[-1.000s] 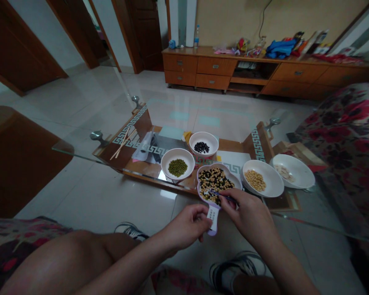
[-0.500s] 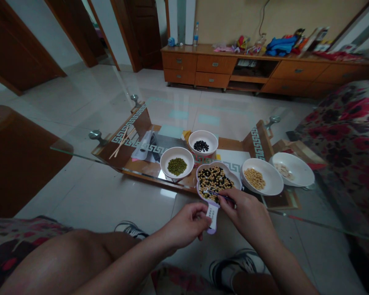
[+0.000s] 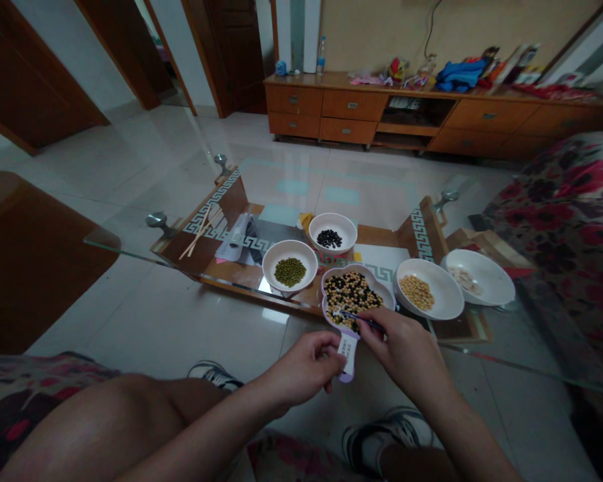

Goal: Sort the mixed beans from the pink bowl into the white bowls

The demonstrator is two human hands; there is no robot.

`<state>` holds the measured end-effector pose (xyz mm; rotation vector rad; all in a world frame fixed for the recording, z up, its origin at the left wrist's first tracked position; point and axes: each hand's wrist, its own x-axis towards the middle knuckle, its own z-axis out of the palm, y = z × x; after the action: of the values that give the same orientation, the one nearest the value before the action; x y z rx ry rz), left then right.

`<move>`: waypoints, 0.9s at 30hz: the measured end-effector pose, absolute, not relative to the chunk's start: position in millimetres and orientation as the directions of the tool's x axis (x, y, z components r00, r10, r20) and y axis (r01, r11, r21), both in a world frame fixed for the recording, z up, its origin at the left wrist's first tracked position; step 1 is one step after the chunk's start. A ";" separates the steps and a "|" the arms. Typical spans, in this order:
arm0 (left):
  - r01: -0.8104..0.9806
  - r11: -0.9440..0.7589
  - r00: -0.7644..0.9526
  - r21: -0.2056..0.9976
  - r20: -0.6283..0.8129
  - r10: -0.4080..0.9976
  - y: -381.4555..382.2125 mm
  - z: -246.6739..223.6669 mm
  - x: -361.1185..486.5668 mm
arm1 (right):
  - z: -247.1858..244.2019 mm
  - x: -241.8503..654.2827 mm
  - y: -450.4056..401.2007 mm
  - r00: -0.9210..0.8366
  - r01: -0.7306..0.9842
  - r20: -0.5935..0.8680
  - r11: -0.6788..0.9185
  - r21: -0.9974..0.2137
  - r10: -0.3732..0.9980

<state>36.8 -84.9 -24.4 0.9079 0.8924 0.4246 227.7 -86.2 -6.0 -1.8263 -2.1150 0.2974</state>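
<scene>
My left hand (image 3: 314,365) grips the labelled handle (image 3: 348,356) of a purple-rimmed, lobed dish. Mixed black and yellow beans (image 3: 352,292) fill much of that dish. Thin dark tweezers (image 3: 364,320) are pinched in my right hand (image 3: 399,338), their tips among the beans at the dish's near left side. Left of the dish is a white bowl of green beans (image 3: 289,272); behind it, a bowl of black beans (image 3: 329,238). To the right are a bowl of yellow beans (image 3: 417,292) and a bowl with pale pieces (image 3: 465,280).
The bowls stand on a glass table (image 3: 261,294) with a wooden lower shelf. Chopsticks (image 3: 199,231) lie at its left. Beyond is a long wooden cabinet (image 3: 352,107) bearing a bottle (image 3: 321,56) and a blue cloth (image 3: 459,75). Flowered fabric (image 3: 573,214) is at the right.
</scene>
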 end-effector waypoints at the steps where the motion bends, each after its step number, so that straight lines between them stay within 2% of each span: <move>1: 0.039 0.570 0.579 0.821 -0.483 0.657 -84.9 -24.3 36.9 | -6.4 227.7 -86.3 -0.124 0.919 0.110 0.156 -0.363 0.986; 9: 0.041 0.566 0.586 0.823 -0.479 0.654 -84.7 -26.4 36.7 | -5.4 227.4 -86.3 -0.123 0.922 0.079 0.143 -0.361 0.989; 22: 0.044 0.565 0.584 0.824 -0.480 0.655 -84.0 -22.2 36.7 | -6.1 229.1 -86.3 -0.139 0.914 0.111 0.171 -0.368 0.984; 27: 0.034 0.562 0.594 0.826 -0.469 0.653 -85.0 -27.3 36.6 | -4.9 228.6 -86.2 -0.119 0.894 0.108 0.154 -0.420 0.987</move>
<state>36.6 -85.0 -27.3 0.9150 0.8735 0.4250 228.6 -86.2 -4.9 -1.8002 -2.0793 0.3571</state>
